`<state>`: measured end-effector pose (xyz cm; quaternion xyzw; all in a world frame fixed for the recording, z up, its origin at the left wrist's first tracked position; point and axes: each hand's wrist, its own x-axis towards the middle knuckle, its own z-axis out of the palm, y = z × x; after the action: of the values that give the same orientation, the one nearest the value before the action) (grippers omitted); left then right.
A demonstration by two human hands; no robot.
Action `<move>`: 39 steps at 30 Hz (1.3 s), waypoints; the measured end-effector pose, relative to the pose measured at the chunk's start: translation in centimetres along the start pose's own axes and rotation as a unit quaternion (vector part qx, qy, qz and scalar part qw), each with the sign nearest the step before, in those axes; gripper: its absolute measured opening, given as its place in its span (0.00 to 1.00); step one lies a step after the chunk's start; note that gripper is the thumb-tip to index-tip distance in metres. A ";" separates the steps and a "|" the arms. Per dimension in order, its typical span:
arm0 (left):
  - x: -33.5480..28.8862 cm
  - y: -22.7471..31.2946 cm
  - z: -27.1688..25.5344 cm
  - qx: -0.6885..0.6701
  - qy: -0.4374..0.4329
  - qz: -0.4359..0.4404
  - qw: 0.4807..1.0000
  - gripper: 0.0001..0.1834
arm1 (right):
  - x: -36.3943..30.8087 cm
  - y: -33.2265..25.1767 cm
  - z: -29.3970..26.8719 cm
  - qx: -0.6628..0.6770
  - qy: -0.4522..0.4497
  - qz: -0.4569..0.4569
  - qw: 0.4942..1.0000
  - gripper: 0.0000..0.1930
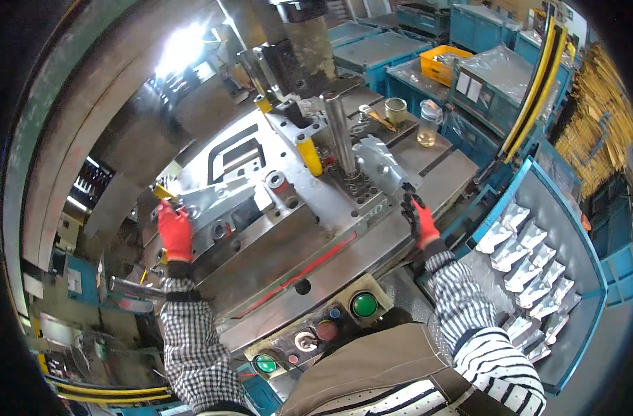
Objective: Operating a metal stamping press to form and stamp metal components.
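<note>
From far left on my feed, a yellow-and-black bar [112, 394] curves along the lower rim. Right of it, my left hand [175, 232], in a red glove below a checkered sleeve, is raised at the left end of the metal die [275, 225], fingers near a small yellow fitting [162, 191]. Its fingertips blur into the metal there, so I cannot tell whether that grip is open or closed. Below the die, a control box [340, 295] carries a green button [364, 305] at its right end and another at its left. A yellow cylinder [308, 155] stands on the die, with a steel post [338, 132] just to its right. Next comes the shaped metal part [382, 163], lying tilted beside the post at the die's right end. My right hand [420, 220], gloved in red and black, has its grip closed on the part's near right corner. Beyond them, a tin [395, 111] and a clear cup [429, 125] stand on the press bed [441, 163]. Farthest right, a blue-rimmed bin [583, 243] holds rows of similar metal pieces [528, 267], near a stack of yellowish sheets [594, 125].
</note>
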<state>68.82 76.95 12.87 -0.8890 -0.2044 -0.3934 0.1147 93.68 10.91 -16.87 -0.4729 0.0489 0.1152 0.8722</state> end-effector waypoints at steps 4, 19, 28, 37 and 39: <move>-1.3 2.5 -4.5 -0.225 0.025 -0.086 0.970 0.30 | 6.0 -0.4 1.6 0.050 0.068 -0.027 0.996 0.27; -34.6 7.6 -25.3 -0.309 -0.065 -0.367 0.875 0.20 | 13.3 3.3 1.7 -0.020 0.069 0.113 0.991 0.30; -38.5 14.5 -22.8 -0.311 -0.063 -0.427 0.847 0.14 | 14.1 0.6 -2.1 -0.004 -0.019 0.038 0.999 0.26; -39.8 15.5 -19.1 -0.293 -0.110 -0.429 0.847 0.17 | 15.2 -3.7 -7.7 -0.071 -0.037 0.171 0.982 0.17; -42.7 14.4 -18.7 -0.286 -0.105 -0.446 0.842 0.15 | 14.0 -3.9 -6.5 -0.138 -0.066 0.262 0.953 0.21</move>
<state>37.20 45.68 -7.15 -0.7311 -0.4677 -0.3475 -0.3549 108.34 5.61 -19.97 -0.5506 0.0969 0.3762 0.7388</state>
